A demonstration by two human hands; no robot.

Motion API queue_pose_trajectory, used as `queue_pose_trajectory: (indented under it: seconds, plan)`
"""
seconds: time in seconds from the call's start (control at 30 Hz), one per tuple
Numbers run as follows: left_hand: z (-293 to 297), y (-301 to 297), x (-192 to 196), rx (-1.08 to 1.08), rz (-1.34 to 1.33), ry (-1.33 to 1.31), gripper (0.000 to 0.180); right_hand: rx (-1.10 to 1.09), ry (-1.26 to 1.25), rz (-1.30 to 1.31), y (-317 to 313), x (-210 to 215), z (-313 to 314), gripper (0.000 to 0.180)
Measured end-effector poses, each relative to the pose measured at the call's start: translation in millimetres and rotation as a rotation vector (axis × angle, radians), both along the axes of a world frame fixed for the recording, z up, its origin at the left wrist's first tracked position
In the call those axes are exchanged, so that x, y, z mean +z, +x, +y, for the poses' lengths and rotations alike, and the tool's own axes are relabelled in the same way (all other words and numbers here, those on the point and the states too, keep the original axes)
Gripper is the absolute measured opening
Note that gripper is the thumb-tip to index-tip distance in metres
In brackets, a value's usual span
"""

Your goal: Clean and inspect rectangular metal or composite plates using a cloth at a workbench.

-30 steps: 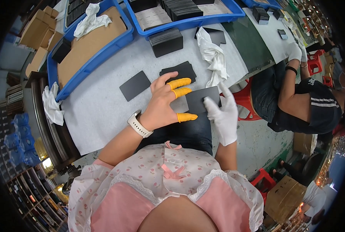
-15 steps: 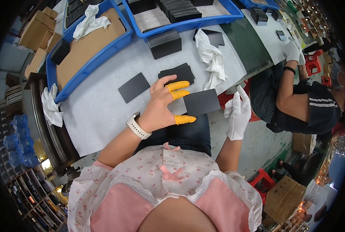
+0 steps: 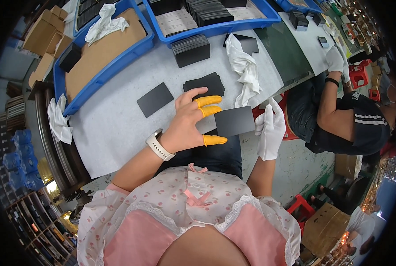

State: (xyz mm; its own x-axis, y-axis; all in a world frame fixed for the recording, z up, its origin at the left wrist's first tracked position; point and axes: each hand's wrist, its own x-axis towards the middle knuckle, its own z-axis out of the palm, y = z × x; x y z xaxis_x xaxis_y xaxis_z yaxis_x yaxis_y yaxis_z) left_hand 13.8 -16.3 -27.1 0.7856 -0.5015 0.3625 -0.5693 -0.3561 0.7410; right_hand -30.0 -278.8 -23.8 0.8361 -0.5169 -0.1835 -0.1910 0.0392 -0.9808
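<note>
I see the left hand (image 3: 185,125) clamped on the card (image 3: 236,121), which juts rightward. The right hand (image 3: 270,134), fingers loosely apart, sits just beside it.

On the sheet (image 3: 105,137) we have a loose card (image 3: 155,99) left of a card pile (image 3: 206,83) — a card stack (image 3: 192,51) behind them, a cloth (image 3: 243,62) to the right.

Small white letters (image 3: 356,95) show on a dark shirt (image 3: 367,128) at the right, too tiny to read. The papers (image 3: 176,21) in the top middle blue tray (image 3: 215,31) have faint print, and a brown box (image 3: 324,232) has dark marks (image 3: 330,216), all too blurry.
</note>
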Motion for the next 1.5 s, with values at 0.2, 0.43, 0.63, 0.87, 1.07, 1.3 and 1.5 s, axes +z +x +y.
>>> queue_pose_trajectory:
  seconds: [0.2, 0.43, 0.63, 0.87, 1.07, 1.3, 1.5]
  plan:
    - [-2.8, -3.7, -0.3, -0.039, -0.012, 0.033, 0.067, 0.447, -0.115, -0.016, 0.5, 15.2, 24.2, 0.093]
    - [-0.8, -7.5, 0.2, -0.059, 0.005, 0.042, 0.069, -0.057, -0.051, 0.02, 22.4, -11.5, 9.3, 0.032]
    - [6.9, -2.8, -5.2, -0.003, 0.011, 0.029, 0.068, 0.048, -0.881, -0.261, 5.0, -3.2, -0.9, 0.054]
    - [-1.8, -7.1, -0.6, 0.019, 0.014, -0.029, 0.082, 0.378, -1.1, -0.353, -7.8, 0.5, 46.4, 0.076]
    - [-3.7, -22.9, 1.9, 0.024, -0.158, 0.206, 0.09, 0.29, 0.351, 0.027, -14.3, 19.0, 80.0, 0.036]
    - [-1.4, -23.6, -1.1, 0.037, -0.113, 0.066, 0.094, 0.265, 0.324, 0.003, -7.0, -8.6, 80.5, 0.056]
    - [12.2, -21.5, 5.7, -0.051, 0.141, 0.001, 0.106, -0.115, 0.28, -0.171, 25.8, -5.2, 25.1, 0.061]
